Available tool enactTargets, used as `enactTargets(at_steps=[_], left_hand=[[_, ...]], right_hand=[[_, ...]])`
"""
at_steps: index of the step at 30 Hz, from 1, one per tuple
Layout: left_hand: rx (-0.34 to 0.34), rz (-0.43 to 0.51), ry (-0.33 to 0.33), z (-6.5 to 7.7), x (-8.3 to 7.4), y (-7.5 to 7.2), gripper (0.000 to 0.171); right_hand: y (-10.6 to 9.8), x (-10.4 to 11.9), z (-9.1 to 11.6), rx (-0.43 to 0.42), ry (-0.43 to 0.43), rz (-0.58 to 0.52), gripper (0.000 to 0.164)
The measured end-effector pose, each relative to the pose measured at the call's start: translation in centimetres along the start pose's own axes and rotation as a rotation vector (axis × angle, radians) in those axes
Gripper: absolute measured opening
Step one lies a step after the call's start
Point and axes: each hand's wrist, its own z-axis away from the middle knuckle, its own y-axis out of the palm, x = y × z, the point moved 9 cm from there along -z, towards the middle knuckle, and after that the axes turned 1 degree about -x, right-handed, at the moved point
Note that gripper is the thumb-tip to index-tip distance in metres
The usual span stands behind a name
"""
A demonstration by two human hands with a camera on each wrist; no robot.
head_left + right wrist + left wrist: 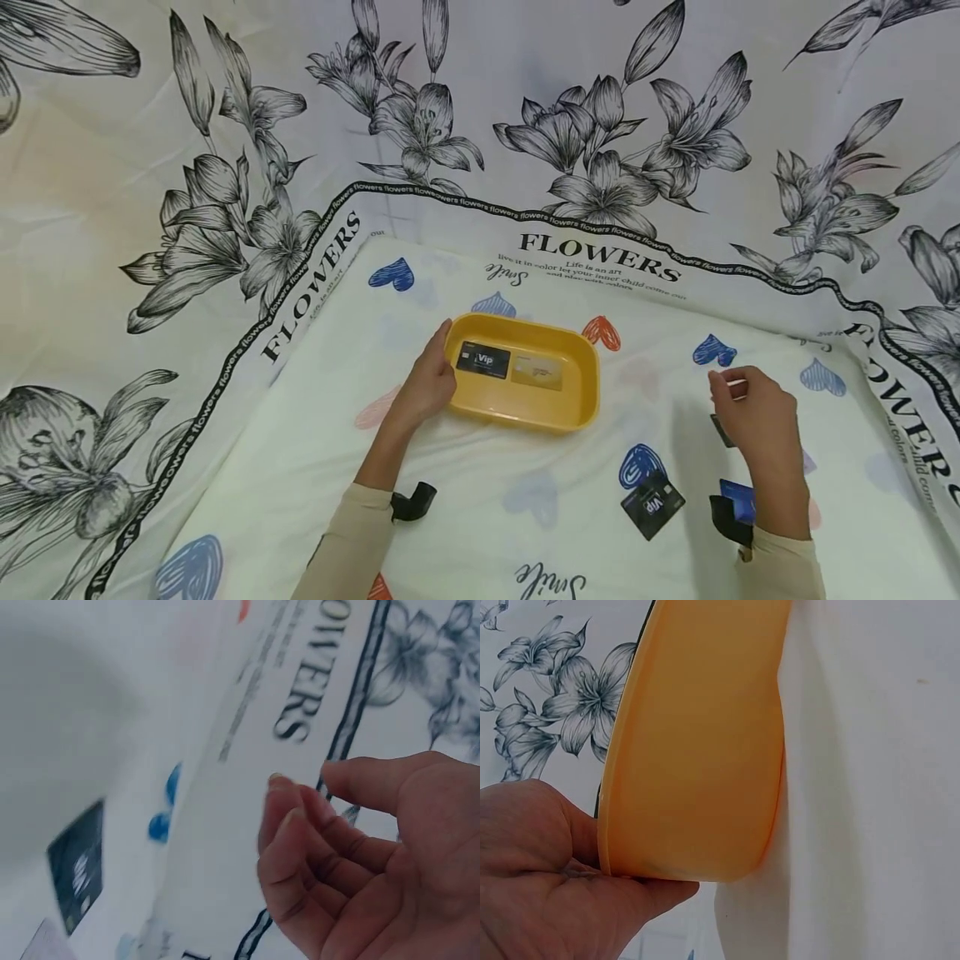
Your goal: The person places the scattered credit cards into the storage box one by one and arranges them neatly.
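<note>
My left hand (430, 377) grips the left end of a yellow plastic tray (521, 417), thumb at the rim; the left wrist view shows fingers (667, 894) against its outer wall. Inside the tray lie a black "Vip" card (483, 360) and a gold card (536, 372), side by side. My right hand (759, 412), loosely bent and holding nothing, hovers right of the tray. A dark card (77, 866) lies on the cloth, partly hidden by that hand in the head view. Nearer me are another black "Vip" card (652, 505) and a blue card (738, 500), partly covered by the wrist.
A white cloth (465, 533) printed with hearts and "Smile" lies under everything. Hanging fabric (480, 100) with black line-drawn lilies and a "FLOWERS" border rises behind and along both sides. Black straps (414, 502) sit on my wrists.
</note>
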Motion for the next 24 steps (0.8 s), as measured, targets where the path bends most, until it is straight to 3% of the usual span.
enactTargets(at_steps=[8,16,24], left_hand=[[-0.001,-0.014,0.009,0.1,-0.2,0.0,0.083],[-0.007,-0.010,0.011,0.1,-0.2,-0.2,0.082],[-0.009,-0.013,-0.003,0.2,-0.1,0.1,0.083]], right_hand=[[1.0,-7.4,-0.8,0.251,0.226,0.096,0.072],[2.6,-9.6,-1.5,0.336,0.233,0.210,0.081],[3.3,-10.2,-1.3,0.357,0.256,0.226,0.070]])
